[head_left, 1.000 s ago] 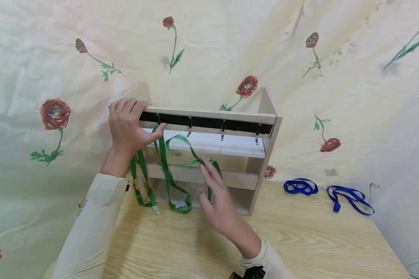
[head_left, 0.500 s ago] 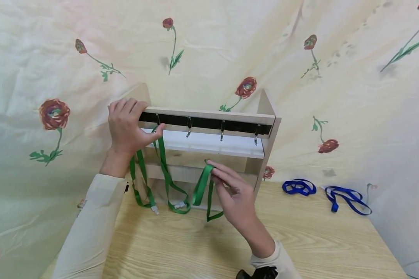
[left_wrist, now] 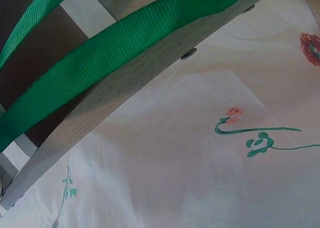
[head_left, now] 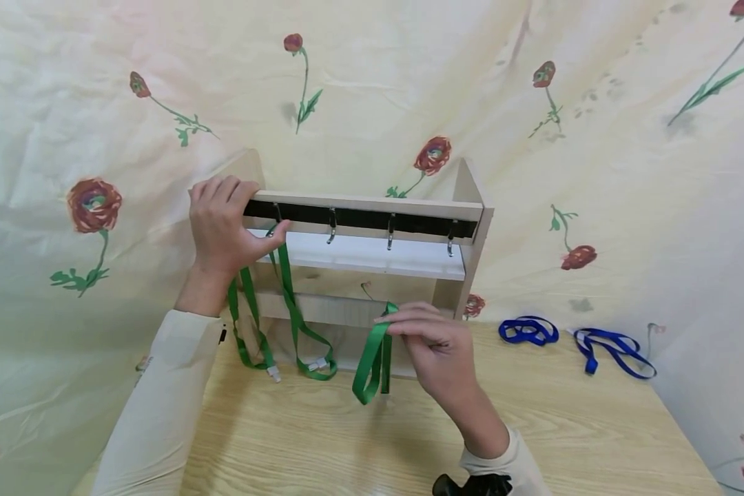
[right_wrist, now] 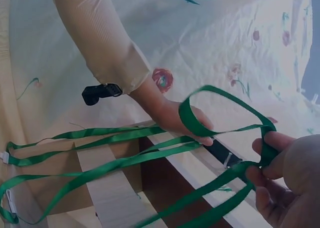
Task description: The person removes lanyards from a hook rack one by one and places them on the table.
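Observation:
My left hand [head_left: 223, 217] grips the top left corner of a small wooden rack [head_left: 372, 200], fingers over its upper edge and thumb lying across the front. Fingertips behind the board are hidden. My right hand [head_left: 440, 351] pinches a green lanyard [head_left: 367, 365] between thumb and fingers, in front of the rack's lower right part. In the right wrist view its loop [right_wrist: 220, 90] stands up from the pinch while two strands drop away. Two more green lanyards hang at the rack's left: one [head_left: 290, 289] at the first hook, another [head_left: 238, 331] beneath my left hand.
A black strip along the rack's front carries metal hooks [head_left: 331, 227]; those to the right bear nothing. Two blue lanyards, one coiled [head_left: 529, 331] and one looser [head_left: 616, 348], lie on the wooden table [head_left: 322, 441] to the right. Flowered cloth [head_left: 359, 83] backs everything.
My right hand has drawn back to the right and downward, and the green lanyard now hangs folded from its pinch. The left hand has stayed on the rack.

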Motion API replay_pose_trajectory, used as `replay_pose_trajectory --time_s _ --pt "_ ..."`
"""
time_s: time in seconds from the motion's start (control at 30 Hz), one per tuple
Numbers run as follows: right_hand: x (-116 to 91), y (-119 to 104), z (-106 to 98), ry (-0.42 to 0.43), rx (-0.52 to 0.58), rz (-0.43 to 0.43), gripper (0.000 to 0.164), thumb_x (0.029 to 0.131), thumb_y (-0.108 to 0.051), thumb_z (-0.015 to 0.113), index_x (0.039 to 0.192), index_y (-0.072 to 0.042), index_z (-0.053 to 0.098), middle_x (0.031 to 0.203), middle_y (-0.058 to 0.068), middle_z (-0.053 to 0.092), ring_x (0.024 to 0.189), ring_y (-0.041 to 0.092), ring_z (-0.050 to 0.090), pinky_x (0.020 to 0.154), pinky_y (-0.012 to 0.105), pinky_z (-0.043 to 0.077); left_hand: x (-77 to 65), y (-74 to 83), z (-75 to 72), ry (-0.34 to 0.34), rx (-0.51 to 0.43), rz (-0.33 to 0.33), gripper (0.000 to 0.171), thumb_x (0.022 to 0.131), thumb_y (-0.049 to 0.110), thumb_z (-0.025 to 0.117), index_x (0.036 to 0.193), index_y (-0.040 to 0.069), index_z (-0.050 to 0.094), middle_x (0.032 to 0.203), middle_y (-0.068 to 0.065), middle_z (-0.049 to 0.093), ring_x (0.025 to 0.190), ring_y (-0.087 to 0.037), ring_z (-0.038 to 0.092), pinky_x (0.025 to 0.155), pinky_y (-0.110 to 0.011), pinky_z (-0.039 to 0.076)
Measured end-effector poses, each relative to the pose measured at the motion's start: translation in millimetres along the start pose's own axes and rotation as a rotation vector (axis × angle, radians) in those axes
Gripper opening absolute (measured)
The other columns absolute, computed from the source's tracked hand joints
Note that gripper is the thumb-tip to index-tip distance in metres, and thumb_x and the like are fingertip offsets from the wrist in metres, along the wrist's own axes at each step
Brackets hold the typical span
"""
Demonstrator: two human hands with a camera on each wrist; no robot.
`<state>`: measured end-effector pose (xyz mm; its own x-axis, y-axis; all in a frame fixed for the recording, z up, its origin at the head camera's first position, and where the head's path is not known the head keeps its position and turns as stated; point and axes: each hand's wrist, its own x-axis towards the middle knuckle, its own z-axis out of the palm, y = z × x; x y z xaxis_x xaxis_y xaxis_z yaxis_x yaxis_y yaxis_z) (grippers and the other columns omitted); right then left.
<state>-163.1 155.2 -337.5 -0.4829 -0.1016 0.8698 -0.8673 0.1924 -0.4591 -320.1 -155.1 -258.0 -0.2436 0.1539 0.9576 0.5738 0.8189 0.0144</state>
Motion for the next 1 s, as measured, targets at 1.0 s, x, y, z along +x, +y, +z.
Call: replay_pose_trajectory --time_s 1.0 --pt "-3 -15 -44 -0.017 -0.164 0.252 0.016 0.086 0.008 0.078 0.091 -0.006 0.085 0.09 0.003 0.081 0.071 0.006 0.06 0.053 0.022 0.044 0.9 1.1 -0.6 0.001 -0.016 -0.009 0.07 0.078 0.067 0.06 0.1 0.001 0.066 0.089 -0.021 0.064 0.091 -0.044 0.058 0.094 -0.06 0.042"
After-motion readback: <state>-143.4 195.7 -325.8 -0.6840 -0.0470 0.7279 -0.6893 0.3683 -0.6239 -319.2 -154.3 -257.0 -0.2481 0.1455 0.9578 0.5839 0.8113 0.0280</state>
